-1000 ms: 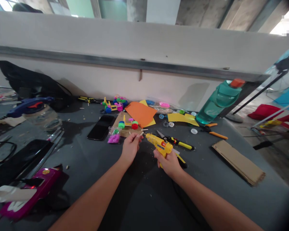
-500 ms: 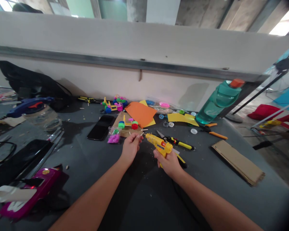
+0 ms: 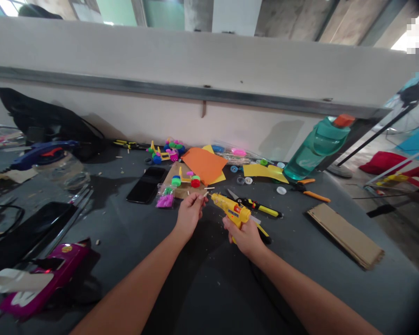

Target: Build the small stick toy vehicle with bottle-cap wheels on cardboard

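Observation:
My right hand [image 3: 243, 233] is wrapped round the handle of a yellow glue gun [image 3: 230, 205], whose nozzle points left. My left hand [image 3: 191, 211] pinches a small pale stick [image 3: 206, 194], its tip close to the nozzle; whether they touch I cannot tell. Just beyond the left hand, a small yellow frame with green and red bottle-cap wheels [image 3: 194, 181] rests on a piece of cardboard [image 3: 183, 191]. A small bag of purple pieces [image 3: 165, 201] lies left of that hand. Behind the glue gun are scissors [image 3: 234, 195] and a yellow-black cutter [image 3: 265, 208].
A black phone [image 3: 146, 185] lies left of the cardboard. Orange paper [image 3: 204, 164] and yellow paper [image 3: 265, 172] lie toward the wall. A teal bottle [image 3: 316, 149], orange-handled pliers [image 3: 316, 195] and stacked cardboard [image 3: 345, 235] are at right. A magenta power strip [image 3: 52, 274] sits at left.

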Demonstrator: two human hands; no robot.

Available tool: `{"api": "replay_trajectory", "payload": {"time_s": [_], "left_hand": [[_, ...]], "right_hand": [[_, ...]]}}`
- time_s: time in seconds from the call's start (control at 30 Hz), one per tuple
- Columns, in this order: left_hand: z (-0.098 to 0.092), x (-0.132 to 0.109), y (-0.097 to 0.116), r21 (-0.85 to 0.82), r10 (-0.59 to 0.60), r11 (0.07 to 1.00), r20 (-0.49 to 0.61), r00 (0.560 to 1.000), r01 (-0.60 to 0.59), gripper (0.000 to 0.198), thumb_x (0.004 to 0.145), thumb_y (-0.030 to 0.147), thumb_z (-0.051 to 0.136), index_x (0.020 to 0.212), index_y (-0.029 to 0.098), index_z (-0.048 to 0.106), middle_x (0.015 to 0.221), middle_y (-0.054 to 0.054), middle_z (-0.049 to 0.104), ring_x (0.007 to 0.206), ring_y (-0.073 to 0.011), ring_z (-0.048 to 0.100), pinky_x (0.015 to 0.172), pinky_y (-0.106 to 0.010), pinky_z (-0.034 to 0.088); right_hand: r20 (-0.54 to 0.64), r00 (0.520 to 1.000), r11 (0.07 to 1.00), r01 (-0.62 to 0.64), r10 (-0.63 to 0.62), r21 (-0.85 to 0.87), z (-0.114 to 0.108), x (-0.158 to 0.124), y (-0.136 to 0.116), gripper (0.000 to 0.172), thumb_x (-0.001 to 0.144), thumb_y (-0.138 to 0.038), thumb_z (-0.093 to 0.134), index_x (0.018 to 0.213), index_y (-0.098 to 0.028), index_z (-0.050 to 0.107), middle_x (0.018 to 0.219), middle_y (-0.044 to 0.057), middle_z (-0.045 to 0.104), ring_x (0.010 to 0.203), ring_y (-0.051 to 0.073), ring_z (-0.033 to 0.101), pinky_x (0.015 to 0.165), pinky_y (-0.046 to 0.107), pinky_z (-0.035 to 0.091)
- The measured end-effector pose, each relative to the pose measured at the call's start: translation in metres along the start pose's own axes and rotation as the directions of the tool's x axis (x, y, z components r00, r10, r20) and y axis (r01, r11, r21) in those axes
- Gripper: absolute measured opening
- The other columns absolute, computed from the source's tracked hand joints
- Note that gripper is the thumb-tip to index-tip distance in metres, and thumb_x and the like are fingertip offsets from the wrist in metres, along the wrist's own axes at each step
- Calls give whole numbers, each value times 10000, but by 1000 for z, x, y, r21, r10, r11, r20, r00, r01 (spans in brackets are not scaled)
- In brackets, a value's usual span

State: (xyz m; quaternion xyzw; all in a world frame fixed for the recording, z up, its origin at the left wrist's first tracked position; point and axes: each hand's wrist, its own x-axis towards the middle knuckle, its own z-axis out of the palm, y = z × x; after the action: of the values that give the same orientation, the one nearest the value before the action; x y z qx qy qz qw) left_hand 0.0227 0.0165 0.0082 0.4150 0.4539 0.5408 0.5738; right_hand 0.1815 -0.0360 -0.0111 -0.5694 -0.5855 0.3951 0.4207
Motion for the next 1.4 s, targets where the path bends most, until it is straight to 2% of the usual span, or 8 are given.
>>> {"api": "replay_trajectory", "payload": {"time_s": [0.53,0.73,0.9,1.1,1.17,1.23,1.33,1.4], "left_hand": [[-1,0,1,-92,-14,996,39,999,18,261,707,379,630,684,128,561,544,46,431,389,-12,266,354,-145,176],[-1,-2,1,-133,-39,989,130,991,56,234,716,344,634,668,130,554,570,34,450,403,-17,282,354,-144,167],[-1,-2,6,-228,-102,962,219,970,153,216,692,298,657,644,127,533,575,28,459,403,-16,280,350,-141,161],[-5,2,5,-264,-144,942,234,962,205,211,681,271,663,628,124,520,564,30,455,395,-13,285,352,-144,149],[-6,3,3,-272,-146,939,235,961,209,201,679,263,662,637,122,524,565,32,453,398,-12,295,357,-145,154],[-7,4,2,-275,-139,939,246,959,206,191,681,257,657,644,119,530,566,32,453,400,-12,299,359,-145,159],[-7,5,2,-281,-141,936,251,958,211,180,680,247,654,642,116,537,569,30,457,399,-12,301,353,-143,161],[-8,6,2,-302,-134,931,233,963,203,163,670,227,660,648,113,545,586,24,472,405,-13,315,349,-141,170]], "right_hand": [[16,1000,1000,-9,9,22,1,1,1,341,798,-492,501,679,-174,536,458,-22,497,349,105,462,347,214,371],[-9,999,997,-50,50,59,1,2,-1,338,779,-501,515,708,-172,548,463,-26,500,337,106,457,341,219,365],[-100,991,988,-74,88,135,-3,4,-8,349,765,-510,535,737,-162,550,463,-31,493,355,106,459,353,217,363],[-255,967,974,79,-23,213,-16,2,-32,293,790,-461,541,800,-168,538,545,-38,512,408,88,467,404,208,400],[-301,949,963,162,-92,217,-23,0,-47,250,802,-418,542,822,-169,537,632,-25,536,416,69,467,400,195,391],[-374,912,947,256,-170,192,-35,-1,-63,211,806,-377,546,844,-169,543,723,-9,545,435,56,469,391,184,379],[-530,803,915,386,-273,113,-69,-2,-86,189,811,-346,536,867,-166,549,826,19,551,479,56,467,407,189,398],[-649,683,905,426,-335,-20,-104,-5,-95,193,816,-347,522,858,-162,556,776,8,533,477,61,455,399,188,388]]}}
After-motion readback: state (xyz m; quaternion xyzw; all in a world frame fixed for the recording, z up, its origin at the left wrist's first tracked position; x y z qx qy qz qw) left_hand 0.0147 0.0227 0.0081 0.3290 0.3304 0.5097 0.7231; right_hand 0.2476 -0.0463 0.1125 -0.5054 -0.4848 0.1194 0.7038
